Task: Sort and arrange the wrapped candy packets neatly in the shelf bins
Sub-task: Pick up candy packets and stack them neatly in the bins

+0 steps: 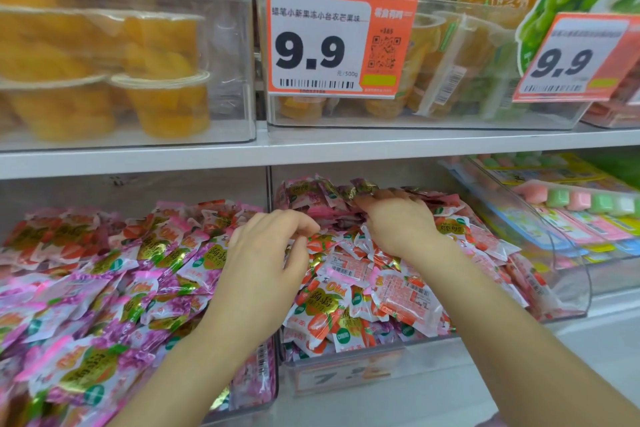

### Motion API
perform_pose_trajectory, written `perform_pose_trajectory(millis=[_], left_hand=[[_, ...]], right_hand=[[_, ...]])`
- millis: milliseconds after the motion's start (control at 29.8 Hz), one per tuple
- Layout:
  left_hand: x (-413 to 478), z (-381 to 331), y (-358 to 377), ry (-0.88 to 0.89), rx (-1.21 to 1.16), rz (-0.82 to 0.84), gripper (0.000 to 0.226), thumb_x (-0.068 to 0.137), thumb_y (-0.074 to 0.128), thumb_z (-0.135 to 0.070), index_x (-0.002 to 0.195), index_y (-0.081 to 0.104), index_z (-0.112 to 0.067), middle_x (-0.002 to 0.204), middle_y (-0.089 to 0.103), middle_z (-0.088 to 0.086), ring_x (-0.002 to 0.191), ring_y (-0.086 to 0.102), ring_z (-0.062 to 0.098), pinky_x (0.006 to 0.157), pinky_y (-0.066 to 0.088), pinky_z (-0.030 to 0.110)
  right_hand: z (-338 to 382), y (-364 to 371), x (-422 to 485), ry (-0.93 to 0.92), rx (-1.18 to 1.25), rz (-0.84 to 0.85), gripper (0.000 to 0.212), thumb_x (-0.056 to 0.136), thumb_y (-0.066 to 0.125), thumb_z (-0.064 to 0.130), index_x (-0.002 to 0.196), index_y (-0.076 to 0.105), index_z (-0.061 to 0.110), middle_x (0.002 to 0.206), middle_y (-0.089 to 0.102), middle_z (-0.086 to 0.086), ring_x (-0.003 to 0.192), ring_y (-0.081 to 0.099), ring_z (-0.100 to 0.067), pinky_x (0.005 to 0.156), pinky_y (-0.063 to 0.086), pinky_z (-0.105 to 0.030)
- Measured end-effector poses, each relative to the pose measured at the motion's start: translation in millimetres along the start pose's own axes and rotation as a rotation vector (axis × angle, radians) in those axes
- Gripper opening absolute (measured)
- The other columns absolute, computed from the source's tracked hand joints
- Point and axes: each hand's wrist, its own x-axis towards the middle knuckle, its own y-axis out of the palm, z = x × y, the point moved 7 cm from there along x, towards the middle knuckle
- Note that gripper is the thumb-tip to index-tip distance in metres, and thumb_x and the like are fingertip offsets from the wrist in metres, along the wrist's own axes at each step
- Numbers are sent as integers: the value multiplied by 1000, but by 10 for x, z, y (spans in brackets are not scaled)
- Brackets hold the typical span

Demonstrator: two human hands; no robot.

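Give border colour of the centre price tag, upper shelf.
The rectangular paper price tag has an orange border; clearest in the head view.

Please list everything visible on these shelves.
purple candy packets: many, purple-pink, lower left bin
red candy packets: many, red-white, lower middle bin
candy strips: several, pink and green, lower right bin
jelly cups: several, orange, upper left bin
orange packs: several, orange, upper middle bin
price tags: two, orange-white, upper bin fronts
shelf board: one, white, between the rows
left grip: one, bare, fingers curled, over the two lower bins' divider
right grip: one, bare, fingertips on packets at lower middle bin's back
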Motion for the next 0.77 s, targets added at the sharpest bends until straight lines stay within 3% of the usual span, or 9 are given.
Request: perform_pose_trajectory(millis=[201, 302, 469, 570, 670, 771], left_hand=[[-4, 13, -1, 12, 4, -13, 23, 92, 49, -14, 98, 60, -33, 90, 50, -31, 102, 42, -7, 94, 38, 34], [-2, 15, 0, 21, 6, -19, 22, 91, 49, -14, 99, 61, -31, 90, 51, -30, 102, 43, -6, 94, 38, 34], [6, 5, 9, 33, 23, -21, 22, 91, 50, -14, 100, 62, -30, 89, 49, -31, 95, 45, -4, 93, 38, 33], [-6, 19, 13, 35, 5, -40, 22, 92, 49, -15, 100, 60, -32, 92, 51, -29, 101, 44, -5, 91, 37, 28], [-34, 15, -79, 18, -81, -112, 23, 91, 51, -13, 99, 57, -33, 95, 55, -24, 101, 47, -4, 84, 33, 8], [-81, 96, -318, -42, -152, -187, 23, 90, 51, -9, 97, 60, -29, 97, 59, -19, 99, 51, 0, 83, 38, 12]], right_hand=[[38, 17, 1, 18, -36, -14, 53, 94, 44, 21, 142, 31, 37, 142, 38, -10, 131, 32, -34, 105, 29, -49], [89, -39, 2, -5, 87, -82, 44, 98, 33, 38, 142, 29, 40, 149, 31, -6, 135, 28, -33, 109, 24, -50], [171, 133, 5, -22, 152, 114, 60, 89, 11, 68, 142, 24, 45, 154, 26, -2, 140, 19, -36, 113, 13, -56], [189, 135, -6, -24, 144, 82, 63, 86, 7, 71, 144, 16, 46, 156, 22, -1, 141, 17, -37, 112, 10, -58], [249, 143, -21, -37, 133, 78, 63, 85, 5, 72, 144, 10, 50, 158, 15, 3, 141, 13, -39, 112, 8, -60], [259, 107, -84, -18, 149, 109, 64, 84, 3, 71, 142, 18, 50, 157, 17, 6, 140, 16, -39, 111, 11, -61]])
